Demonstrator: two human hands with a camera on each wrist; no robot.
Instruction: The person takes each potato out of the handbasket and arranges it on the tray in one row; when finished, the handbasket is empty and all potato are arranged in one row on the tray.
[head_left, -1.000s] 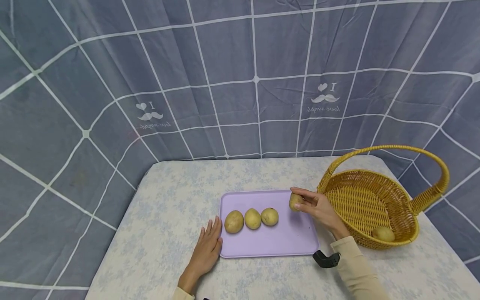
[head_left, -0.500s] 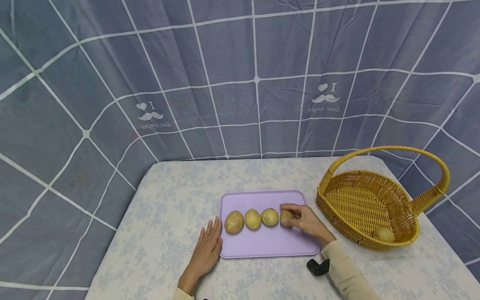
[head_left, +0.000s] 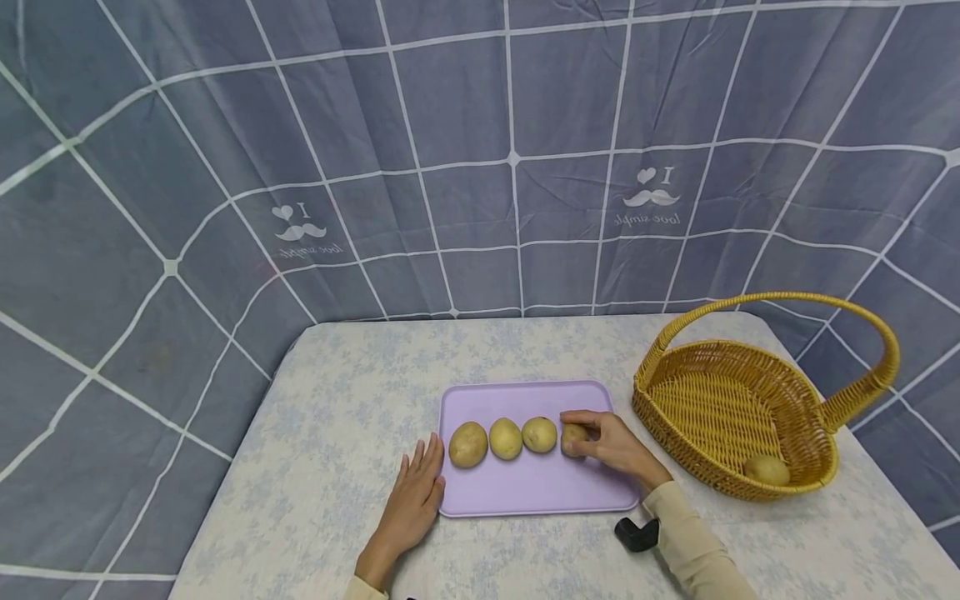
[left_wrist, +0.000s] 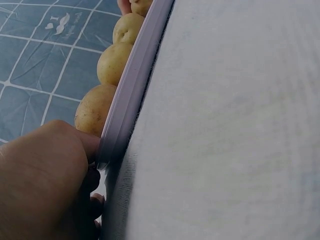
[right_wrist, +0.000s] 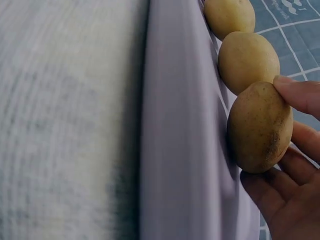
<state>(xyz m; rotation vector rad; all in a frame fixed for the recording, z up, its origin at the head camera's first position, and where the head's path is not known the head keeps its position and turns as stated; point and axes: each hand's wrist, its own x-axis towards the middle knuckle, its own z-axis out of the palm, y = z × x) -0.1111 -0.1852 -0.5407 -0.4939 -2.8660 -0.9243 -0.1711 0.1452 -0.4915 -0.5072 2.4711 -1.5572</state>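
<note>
Lilac tray (head_left: pixel 525 492) on a pale floral worktop (head_left: pixel 337 400), with a fourth potato (head_left: pixel 573 436) held at the end of a row.

Right hand (head_left: pixel 617 446) has its grip curled around the fourth potato, thumb on top and fingers (right_wrist: pixel 280 192) underneath, with the potato resting on the tray just beside the third potato (head_left: pixel 539 434); the right wrist view shows them touching or nearly so. Second potato (head_left: pixel 506 437) and first potato (head_left: pixel 468 443) continue the row to the left. Left hand (head_left: pixel 415 496) lies flat on the worktop, its grip wide with straight fingers touching the tray's left rim. Well to the right stands a woven wicker basket (head_left: pixel 817 433) with a hoop handle, one more potato (head_left: pixel 766 469) lying inside it. Behind hangs a grey checked cloth (head_left: pixel 480 150).
</note>
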